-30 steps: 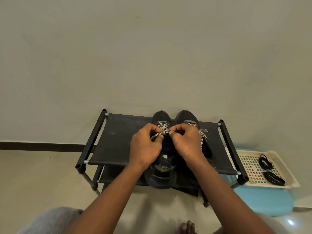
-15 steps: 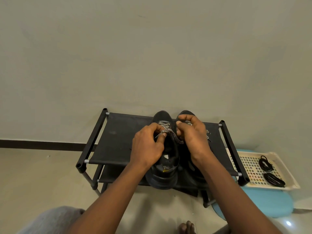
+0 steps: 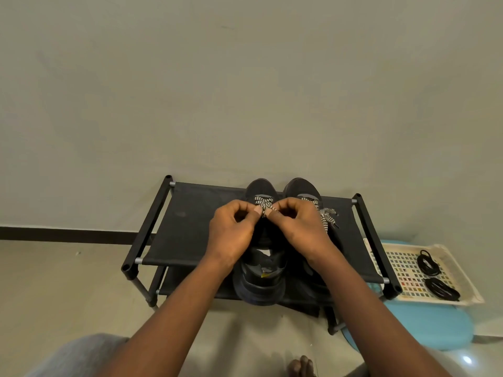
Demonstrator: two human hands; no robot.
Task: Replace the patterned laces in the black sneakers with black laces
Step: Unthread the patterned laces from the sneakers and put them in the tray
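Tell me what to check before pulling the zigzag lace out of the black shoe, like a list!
1. Both hands have the lace: the left hand and right hand pinch the patterned lace at the fingertips. Ok.
2. Knot undone: the fingers hide it. Cannot tell.
3. Shoe steady: the sneaker stands on the rack, heel poking past the front edge. Ok, but watch it.
4. New laces ready: two black laces lie coiled in the tray. Ok.
5. Second shoe done: the other sneaker has a patterned lace in it, ends loose. Not ok.
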